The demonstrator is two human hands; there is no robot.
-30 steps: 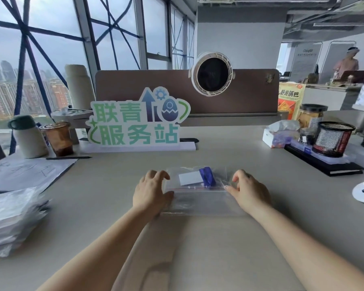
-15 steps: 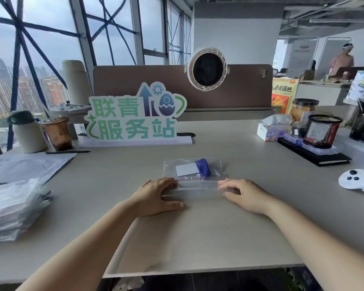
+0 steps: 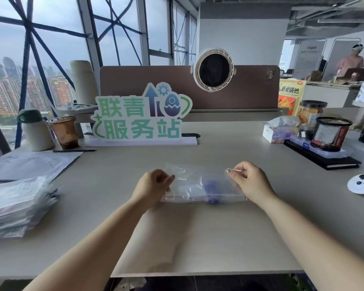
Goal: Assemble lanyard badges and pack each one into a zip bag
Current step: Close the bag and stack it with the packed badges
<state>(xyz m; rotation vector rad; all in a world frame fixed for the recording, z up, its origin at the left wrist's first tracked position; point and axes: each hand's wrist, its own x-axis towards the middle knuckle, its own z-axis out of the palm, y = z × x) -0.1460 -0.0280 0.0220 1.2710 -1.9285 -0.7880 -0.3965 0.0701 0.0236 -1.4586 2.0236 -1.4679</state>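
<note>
The left hand (image 3: 153, 185) is closed, its curled fingers pinching the left edge of a clear zip bag (image 3: 189, 177). The right hand (image 3: 250, 181) is closed too, nipping the bag's far right corner between thumb and forefinger. Held between both hands, the bag's far edge is raised and its near edge sits low at the counter (image 3: 198, 238). Whether that near edge touches the surface I cannot tell. Inside the bag lies a blue lanyard (image 3: 210, 185), blurred through the plastic, with something pale just to its left that I cannot make out.

Well to the left of the bag is a stack of filled clear bags (image 3: 15, 204), and beyond that stack lie some sheets of paper (image 3: 29, 162) with a dark pen (image 3: 74, 151) at their far edge. Behind the bag, across the counter, stands a white sign (image 3: 141, 116) with green characters. Left of the sign are an iced coffee cup (image 3: 64, 132) and a pale flask (image 3: 35, 130) with a green cap. A round white fan (image 3: 213, 70) hangs on the brown divider behind the sign.

To the bag's far right sit a tissue box (image 3: 277, 131), a black mesh pen pot (image 3: 330, 133) and a black notebook (image 3: 324, 160). Nearer, at the right edge, rests a white controller (image 3: 363, 183).
</note>
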